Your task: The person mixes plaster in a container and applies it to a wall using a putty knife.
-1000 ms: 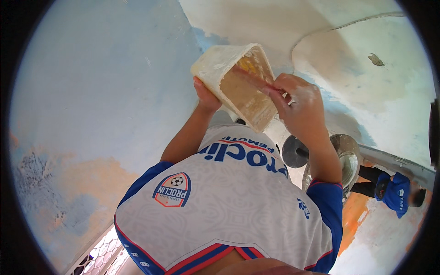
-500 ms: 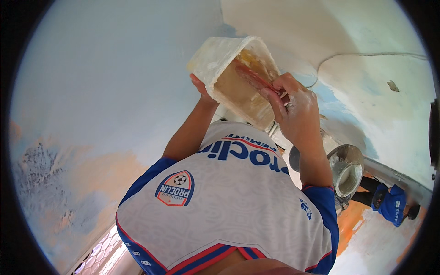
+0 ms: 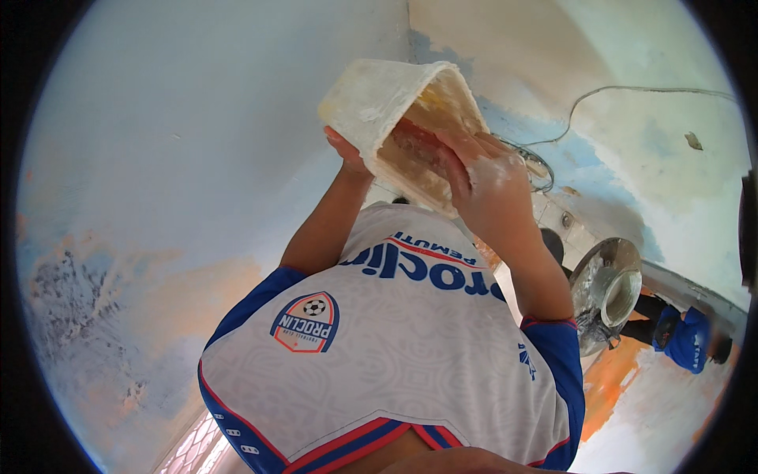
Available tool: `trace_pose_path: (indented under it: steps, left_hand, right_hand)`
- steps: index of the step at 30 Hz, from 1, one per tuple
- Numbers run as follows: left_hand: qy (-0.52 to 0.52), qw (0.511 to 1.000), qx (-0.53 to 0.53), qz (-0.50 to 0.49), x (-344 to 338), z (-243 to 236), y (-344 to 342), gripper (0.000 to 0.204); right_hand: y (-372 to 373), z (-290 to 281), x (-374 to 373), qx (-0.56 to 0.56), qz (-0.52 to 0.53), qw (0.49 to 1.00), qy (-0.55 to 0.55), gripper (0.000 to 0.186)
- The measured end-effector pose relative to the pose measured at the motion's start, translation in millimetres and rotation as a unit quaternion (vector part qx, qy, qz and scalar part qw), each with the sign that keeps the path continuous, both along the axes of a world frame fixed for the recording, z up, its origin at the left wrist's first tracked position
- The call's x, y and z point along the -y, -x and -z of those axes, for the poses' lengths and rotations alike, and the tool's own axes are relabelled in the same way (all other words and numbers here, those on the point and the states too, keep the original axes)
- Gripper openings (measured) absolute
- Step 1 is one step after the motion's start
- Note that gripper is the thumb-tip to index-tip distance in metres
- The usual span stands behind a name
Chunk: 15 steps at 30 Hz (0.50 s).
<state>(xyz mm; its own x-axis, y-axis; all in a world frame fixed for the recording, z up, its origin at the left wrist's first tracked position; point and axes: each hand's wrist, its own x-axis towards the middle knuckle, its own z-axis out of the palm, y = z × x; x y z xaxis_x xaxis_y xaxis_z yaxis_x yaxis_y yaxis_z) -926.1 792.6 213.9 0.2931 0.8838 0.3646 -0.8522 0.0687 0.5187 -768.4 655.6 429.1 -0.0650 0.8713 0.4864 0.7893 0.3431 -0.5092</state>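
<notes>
My left hand [image 3: 346,152] is closed round the lower left side of a whitish plastic tub [image 3: 371,95], which is tilted with its mouth turned to the right. Dried, yellowish and white residue coats the tub's walls. My right hand [image 3: 493,178], smeared with white paste, reaches into the mouth. Its fingers grip a flat red scraper [image 3: 412,136], whose blade lies inside against the tub's inner wall. Part of the scraper is hidden by my fingers and the tub's rim.
A patchy blue and cream wall [image 3: 158,142] rises at left. A thin cable [image 3: 600,89] runs along the wall at right. A round bucket-like container [image 3: 620,296] stands at lower right, and beyond it a person in a blue shirt [image 3: 683,340].
My right hand has moved left and deeper into the tub with the red scraper. The tub has barely shifted. The background has swung slightly to the right.
</notes>
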Motion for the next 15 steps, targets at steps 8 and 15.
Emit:
trace_pose_path:
  steps: [8,15]
  left_hand:
    - [-0.007,0.999,-0.021,-0.026,8.4,-18.7,0.4,0.110]
    - [-0.085,0.991,-0.085,-0.062,3.9,-19.9,5.1,0.111]
  right_hand:
    - [11.7,-9.4,3.4,0.056,0.043,0.996,-0.056,0.022]
    - [13.9,4.7,0.2,0.091,0.024,0.995,-0.017,0.021]
